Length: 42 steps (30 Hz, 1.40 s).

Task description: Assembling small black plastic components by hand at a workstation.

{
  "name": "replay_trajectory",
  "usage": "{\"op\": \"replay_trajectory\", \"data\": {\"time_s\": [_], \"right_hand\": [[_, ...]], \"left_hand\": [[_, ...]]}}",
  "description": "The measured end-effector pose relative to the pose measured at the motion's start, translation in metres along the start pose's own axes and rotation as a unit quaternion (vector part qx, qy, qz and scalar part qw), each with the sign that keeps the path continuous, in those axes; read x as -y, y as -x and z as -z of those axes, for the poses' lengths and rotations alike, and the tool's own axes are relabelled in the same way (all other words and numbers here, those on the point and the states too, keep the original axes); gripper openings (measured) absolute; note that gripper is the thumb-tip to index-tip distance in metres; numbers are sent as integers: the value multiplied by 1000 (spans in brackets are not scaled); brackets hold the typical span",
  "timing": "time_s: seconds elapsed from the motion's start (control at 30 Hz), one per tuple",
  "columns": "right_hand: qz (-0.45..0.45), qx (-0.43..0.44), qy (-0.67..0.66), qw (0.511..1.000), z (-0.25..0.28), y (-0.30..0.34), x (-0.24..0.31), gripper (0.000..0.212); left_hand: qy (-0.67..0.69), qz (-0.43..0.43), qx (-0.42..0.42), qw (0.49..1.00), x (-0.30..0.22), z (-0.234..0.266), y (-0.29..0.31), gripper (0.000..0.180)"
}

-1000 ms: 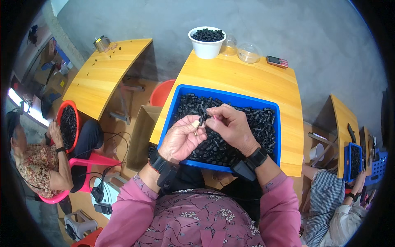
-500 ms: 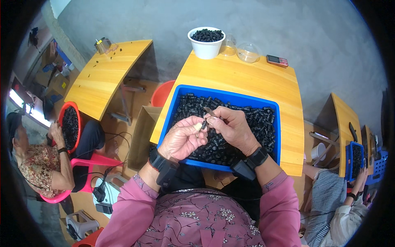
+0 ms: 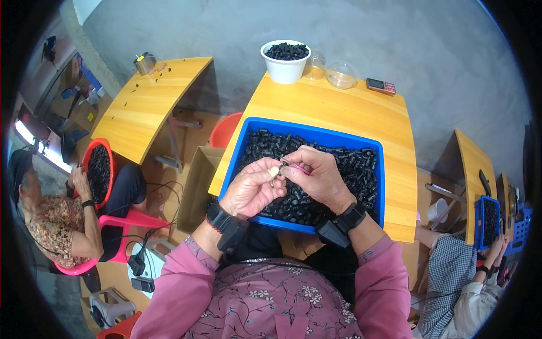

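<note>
Two hands meet over the blue tray point(image 3: 237, 164) of small black parts point(image 3: 350, 169) on the worktop point(image 3: 339, 110): left hand point(image 3: 251, 189) pinches a small pale piece point(image 3: 275, 171), right hand point(image 3: 319, 178) grips a pink tool point(image 3: 299, 167) against it, so drops land in the tray.

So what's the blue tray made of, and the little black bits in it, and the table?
The blue tray looks like plastic: bright even colour, smooth glossy walls. The little black pieces seem like plastic or rubber, dull and all one shape; too small to be sure. The table looks like wood or wood-look board, yellow with faint grain and a slight shine.
</note>
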State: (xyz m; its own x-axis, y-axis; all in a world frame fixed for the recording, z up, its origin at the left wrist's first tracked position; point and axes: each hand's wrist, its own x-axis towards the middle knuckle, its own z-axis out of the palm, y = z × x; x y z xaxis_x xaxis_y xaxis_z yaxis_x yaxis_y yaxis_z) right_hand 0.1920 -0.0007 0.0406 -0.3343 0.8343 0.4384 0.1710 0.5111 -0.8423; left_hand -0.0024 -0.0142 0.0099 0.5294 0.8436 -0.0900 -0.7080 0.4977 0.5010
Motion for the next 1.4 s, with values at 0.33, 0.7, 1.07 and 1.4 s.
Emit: {"op": "replay_trajectory", "data": {"time_s": [0.33, 0.7, 1.07, 1.4], "right_hand": [[36, -62, 135, 988, 5, -3, -28, 11], [-16, 150, 261, 953, -4, -4, -14, 15], [-63, 80, 50, 994, 8, -10, -11, 11], [-28, 59, -39, 997, 13, -6, 9, 18]], "left_hand": [[-60, -151, -11, 987, -16, -17, 26, 32], [-79, -278, -414, 863, -77, 144, 88, 18], [-160, -341, -409, 831, -68, 69, 68, 13], [-214, -74, -80, 971, -19, -17, 22, 23]]}}
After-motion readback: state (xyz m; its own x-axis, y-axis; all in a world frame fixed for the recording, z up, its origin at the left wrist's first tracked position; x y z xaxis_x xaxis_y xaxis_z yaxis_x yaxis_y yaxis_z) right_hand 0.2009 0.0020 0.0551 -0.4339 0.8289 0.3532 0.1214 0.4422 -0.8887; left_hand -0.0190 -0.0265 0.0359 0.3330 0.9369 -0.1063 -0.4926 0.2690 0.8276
